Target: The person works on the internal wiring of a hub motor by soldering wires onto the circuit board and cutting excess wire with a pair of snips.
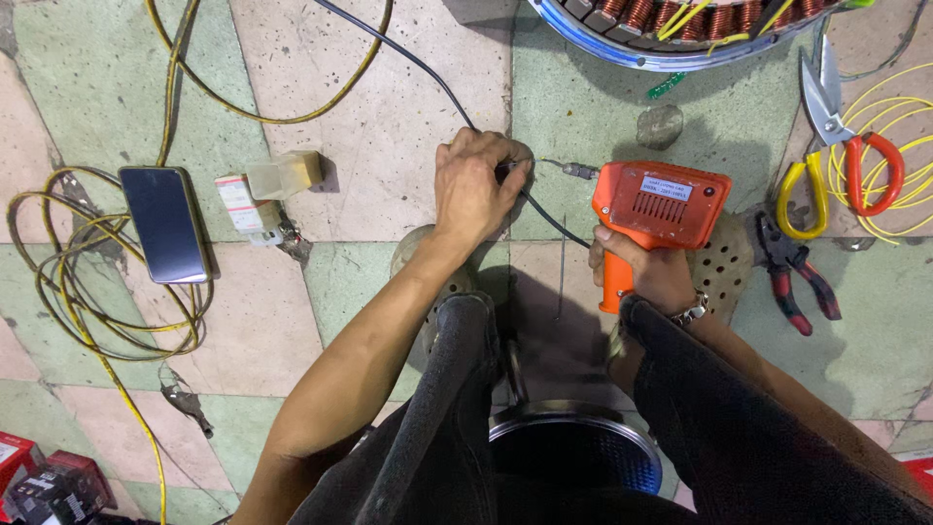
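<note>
On the tiled floor, between the knees:
Left fingers: the fingers (505, 160) are curled shut and pinched on a thin black cable (428, 73), just beside the drill's bit.
Left hand: the left hand (473, 187) is held knuckles-up over the tiles, the bare forearm running back toward the body.
Right fingers: the fingers (607, 238) are wrapped closed around the grip of an orange electric drill (661, 206).
Right hand: the right hand (653, 272) is seen under the drill body, a metal watch worn at the wrist.
Drill: it is pointed leftward, its bit (575, 170) aimed at the left hand; whether bit and fingers touch cannot be told.
Cable: it is led from the top of the view through the left hand and on to the drill.
Right side: red-handled pliers (797, 277) and scissors (836, 146) with one yellow and one red loop are laid near coiled yellow wire (909, 126).
Top: a wound stator ring (671, 29) with copper coils is partly seen.
Left side: a dark phone (165, 224) is laid on a loop of yellow cord (68, 282), with a small box (282, 175) near it.
</note>
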